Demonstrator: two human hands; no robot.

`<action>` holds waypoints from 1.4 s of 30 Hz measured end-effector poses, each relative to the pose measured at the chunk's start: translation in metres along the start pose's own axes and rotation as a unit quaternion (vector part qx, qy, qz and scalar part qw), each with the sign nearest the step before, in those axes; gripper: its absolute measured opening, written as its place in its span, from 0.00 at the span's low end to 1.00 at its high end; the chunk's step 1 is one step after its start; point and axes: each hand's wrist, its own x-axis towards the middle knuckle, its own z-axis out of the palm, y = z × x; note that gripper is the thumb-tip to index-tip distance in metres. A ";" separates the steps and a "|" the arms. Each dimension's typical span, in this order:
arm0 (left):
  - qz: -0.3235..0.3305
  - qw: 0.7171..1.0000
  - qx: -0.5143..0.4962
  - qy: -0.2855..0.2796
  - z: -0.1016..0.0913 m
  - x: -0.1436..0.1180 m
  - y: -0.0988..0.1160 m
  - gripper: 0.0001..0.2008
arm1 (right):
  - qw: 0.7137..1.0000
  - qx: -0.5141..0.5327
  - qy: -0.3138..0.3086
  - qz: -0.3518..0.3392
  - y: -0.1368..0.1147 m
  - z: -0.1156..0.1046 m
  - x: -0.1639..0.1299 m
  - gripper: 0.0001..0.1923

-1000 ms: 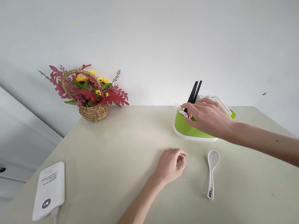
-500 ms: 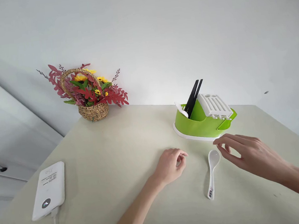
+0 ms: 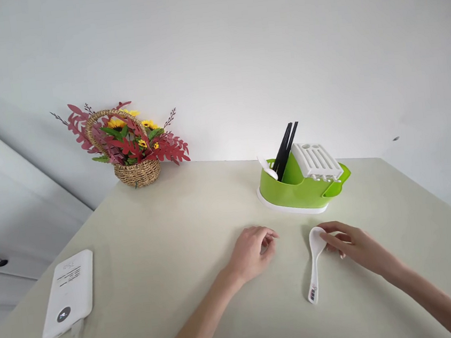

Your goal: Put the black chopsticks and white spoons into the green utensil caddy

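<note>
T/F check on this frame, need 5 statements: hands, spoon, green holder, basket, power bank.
1. The right hand touches the bowl end of the white spoon on the table. True.
2. The left hand holds the black chopsticks. False: it rests on the table, loosely curled and holding nothing; the chopsticks stand in the green holder.
3. A second white spoon sits in the green holder beside the chopsticks. True.
4. The flower basket stands to the right of the green holder. False: it stands to the left, at the table's far edge by the wall.
5. The white power bank lies inside the basket. False: it lies on the table near the left edge, with a cable plugged in.
</note>
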 end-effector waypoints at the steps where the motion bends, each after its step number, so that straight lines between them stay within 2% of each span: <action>1: -0.001 1.000 0.003 -0.001 0.000 0.000 0.000 0.09 | 1.000 0.006 -0.001 0.002 -0.001 0.002 0.000 0.28; 5: 0.001 1.000 0.012 0.000 -0.001 0.000 0.001 0.08 | 0.999 0.040 0.016 -0.004 -0.006 0.016 -0.001 0.27; 11: 0.000 1.000 0.016 0.003 -0.001 0.000 0.003 0.09 | 0.986 0.152 0.062 -0.018 -0.013 0.032 -0.009 0.31; 14: -0.006 1.000 0.016 0.003 -0.002 0.001 0.004 0.08 | 0.979 0.155 0.127 -0.028 -0.033 0.027 -0.018 0.29; 16: -0.010 1.000 0.020 -0.002 -0.003 0.001 0.005 0.08 | 0.965 0.146 0.213 -0.045 -0.055 0.019 -0.024 0.25; 18: -0.010 1.000 0.027 -0.006 -0.004 0.001 0.006 0.08 | 0.929 0.145 0.327 -0.089 -0.080 0.010 -0.029 0.20; 20: -0.010 0.999 0.031 -0.006 -0.005 0.001 0.007 0.08 | 0.873 0.154 0.433 -0.164 -0.103 0.001 -0.030 0.15; 22: -0.011 0.999 0.032 -0.007 -0.006 0.001 0.008 0.08 | 0.817 0.150 0.498 -0.251 -0.121 -0.008 -0.026 0.12; 24: -0.014 0.999 0.030 -0.007 -0.006 0.001 0.009 0.08 | 0.772 0.125 0.527 -0.333 -0.131 -0.018 -0.017 0.13; 27: -0.017 0.999 0.029 -0.005 -0.006 0.001 0.009 0.08 | 0.725 0.006 0.551 -0.414 -0.138 -0.030 0.002 0.18; 30: -0.021 0.999 0.028 -0.003 -0.005 0.001 0.009 0.08 | 0.695 -0.101 0.538 -0.465 -0.145 -0.034 0.020 0.20; 32: -0.025 0.999 0.028 -0.002 -0.005 0.001 0.008 0.08 | 0.694 -0.128 0.522 -0.479 -0.153 -0.033 0.029 0.18; 37: -0.034 0.999 0.020 -0.001 -0.003 -0.001 0.005 0.08 | 0.717 -0.155 0.488 -0.472 -0.170 -0.032 0.041 0.12; 42: -0.035 0.999 0.020 0.000 -0.003 0.000 0.004 0.08 | 0.723 -0.169 0.466 -0.480 -0.169 -0.035 0.041 0.12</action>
